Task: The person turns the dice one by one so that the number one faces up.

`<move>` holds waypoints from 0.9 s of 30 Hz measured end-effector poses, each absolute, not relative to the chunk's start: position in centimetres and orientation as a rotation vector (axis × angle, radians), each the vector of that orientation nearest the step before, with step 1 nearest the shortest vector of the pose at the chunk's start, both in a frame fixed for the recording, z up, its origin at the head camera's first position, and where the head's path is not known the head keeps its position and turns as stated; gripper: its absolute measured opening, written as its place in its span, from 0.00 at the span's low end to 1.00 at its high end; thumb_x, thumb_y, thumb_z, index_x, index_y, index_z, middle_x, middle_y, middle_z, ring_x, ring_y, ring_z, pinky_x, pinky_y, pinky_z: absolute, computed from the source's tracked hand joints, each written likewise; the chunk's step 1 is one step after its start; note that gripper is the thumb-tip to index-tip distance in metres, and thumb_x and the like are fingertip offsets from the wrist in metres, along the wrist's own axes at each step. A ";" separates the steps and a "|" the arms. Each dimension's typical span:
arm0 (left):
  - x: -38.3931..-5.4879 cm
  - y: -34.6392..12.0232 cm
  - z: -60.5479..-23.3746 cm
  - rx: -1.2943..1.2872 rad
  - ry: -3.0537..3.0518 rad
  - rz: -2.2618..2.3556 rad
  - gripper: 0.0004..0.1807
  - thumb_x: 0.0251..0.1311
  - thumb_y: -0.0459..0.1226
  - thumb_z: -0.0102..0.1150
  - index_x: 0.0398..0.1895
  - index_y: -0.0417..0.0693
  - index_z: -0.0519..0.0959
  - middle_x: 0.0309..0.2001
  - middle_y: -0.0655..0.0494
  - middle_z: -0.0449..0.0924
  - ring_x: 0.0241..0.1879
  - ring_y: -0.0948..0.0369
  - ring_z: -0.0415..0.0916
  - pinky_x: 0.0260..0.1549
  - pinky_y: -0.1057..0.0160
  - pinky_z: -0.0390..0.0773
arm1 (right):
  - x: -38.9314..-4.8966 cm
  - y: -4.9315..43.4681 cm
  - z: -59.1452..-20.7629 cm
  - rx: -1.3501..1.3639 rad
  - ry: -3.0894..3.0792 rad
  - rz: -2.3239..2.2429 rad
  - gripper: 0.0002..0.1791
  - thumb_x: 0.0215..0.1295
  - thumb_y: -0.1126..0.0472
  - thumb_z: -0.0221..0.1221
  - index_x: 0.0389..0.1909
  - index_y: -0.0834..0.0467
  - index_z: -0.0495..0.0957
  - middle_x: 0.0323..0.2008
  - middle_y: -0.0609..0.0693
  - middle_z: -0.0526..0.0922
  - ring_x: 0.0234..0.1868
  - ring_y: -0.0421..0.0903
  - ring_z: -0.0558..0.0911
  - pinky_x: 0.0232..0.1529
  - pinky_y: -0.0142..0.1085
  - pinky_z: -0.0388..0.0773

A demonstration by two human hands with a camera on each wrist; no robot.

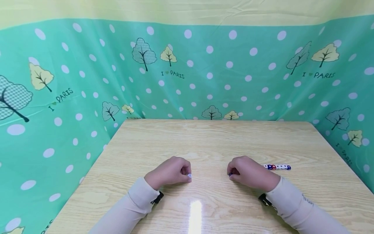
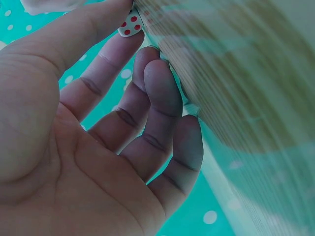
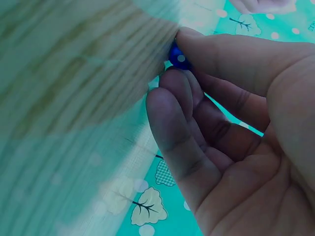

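My left hand (image 1: 173, 171) pinches a white die (image 1: 189, 175) between thumb and index finger, low at the tabletop. Red pips show on that white die (image 2: 131, 25) in the left wrist view. Across a short gap, my right hand (image 1: 248, 173) pinches a blue die (image 3: 179, 57) with a white pip, also down by the table surface. Most of the blue die is hidden by the fingers in the head view. Just beyond the right wrist lies a row of dice (image 1: 277, 167), white, blue and red, set side by side; its left end is partly covered by the right hand.
The wood-grain table (image 1: 204, 139) has a bright light reflection near its front. A green dotted curtain (image 1: 210, 74) printed with trees hangs behind the table and along both sides. Each wrist wears a black strap (image 1: 158, 197).
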State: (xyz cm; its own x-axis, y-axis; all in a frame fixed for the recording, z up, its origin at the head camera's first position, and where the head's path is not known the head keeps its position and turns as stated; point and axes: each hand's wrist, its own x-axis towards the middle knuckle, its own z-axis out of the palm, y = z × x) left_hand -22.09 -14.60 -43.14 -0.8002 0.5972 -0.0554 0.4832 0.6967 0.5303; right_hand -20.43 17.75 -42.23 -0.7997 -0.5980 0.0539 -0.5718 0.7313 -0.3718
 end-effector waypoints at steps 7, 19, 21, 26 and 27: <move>-22.2 -14.6 -43.2 0.889 2.688 0.748 0.12 0.57 0.41 0.76 0.24 0.62 0.80 0.23 0.68 0.78 0.25 0.71 0.73 0.29 0.68 0.75 | -20.2 17.7 -42.2 -0.975 2.885 -0.533 0.08 0.61 0.66 0.71 0.32 0.49 0.88 0.30 0.37 0.85 0.29 0.29 0.76 0.32 0.28 0.77; -21.9 -14.5 -42.9 0.856 2.686 0.746 0.11 0.57 0.41 0.76 0.24 0.62 0.80 0.23 0.67 0.79 0.25 0.71 0.72 0.29 0.68 0.74 | -20.6 17.9 -42.2 -1.010 2.874 -0.560 0.10 0.58 0.67 0.72 0.30 0.48 0.86 0.27 0.36 0.81 0.27 0.31 0.75 0.30 0.28 0.76; -21.9 -14.5 -42.9 0.859 2.688 0.742 0.11 0.57 0.40 0.76 0.24 0.62 0.80 0.23 0.67 0.78 0.25 0.71 0.72 0.29 0.68 0.74 | -20.6 17.9 -42.2 -1.017 2.876 -0.559 0.09 0.59 0.67 0.72 0.30 0.48 0.86 0.28 0.36 0.81 0.28 0.31 0.75 0.31 0.28 0.76; -21.9 -14.5 -42.8 0.865 2.695 0.737 0.12 0.57 0.40 0.76 0.24 0.61 0.80 0.23 0.67 0.78 0.25 0.70 0.72 0.29 0.67 0.74 | -20.6 18.0 -42.1 -0.995 2.867 -0.583 0.09 0.59 0.66 0.72 0.31 0.48 0.86 0.28 0.36 0.81 0.27 0.32 0.75 0.31 0.28 0.76; -21.9 -14.5 -42.8 0.866 2.696 0.737 0.12 0.57 0.39 0.76 0.24 0.61 0.80 0.23 0.67 0.78 0.26 0.70 0.72 0.29 0.67 0.74 | -20.6 18.1 -42.1 -0.982 2.861 -0.591 0.09 0.59 0.66 0.72 0.30 0.48 0.86 0.28 0.36 0.81 0.27 0.31 0.75 0.31 0.28 0.76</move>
